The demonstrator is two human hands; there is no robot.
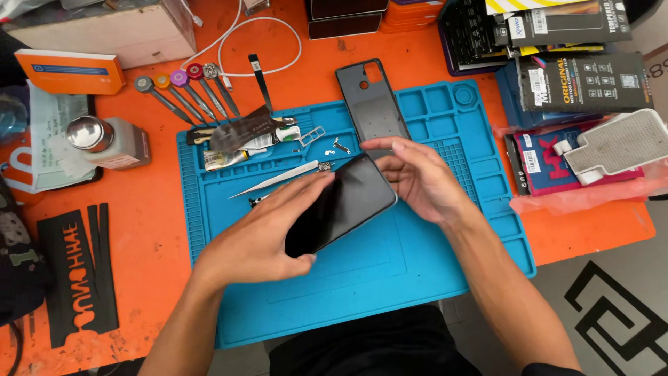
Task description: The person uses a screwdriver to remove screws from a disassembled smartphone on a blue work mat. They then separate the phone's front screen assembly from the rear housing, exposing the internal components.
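A black phone (342,203) with a dark glossy screen is held tilted above a blue work mat (417,264). My left hand (261,233) grips its lower left side, fingers stretched along the edge. My right hand (421,177) cups its upper right corner. A dark grey phone back cover (371,101) lies on the mat behind the hands. Metal tweezers (278,179) lie on the mat just left of the phone, with small metal parts (341,145) nearby.
Several colour-capped screwdrivers (186,94) lie on the orange table, beside a white cable (240,45). A metal-topped bottle (104,139) lies at the left. Boxes of parts (577,76) stack at the right, with a white perforated block (619,145).
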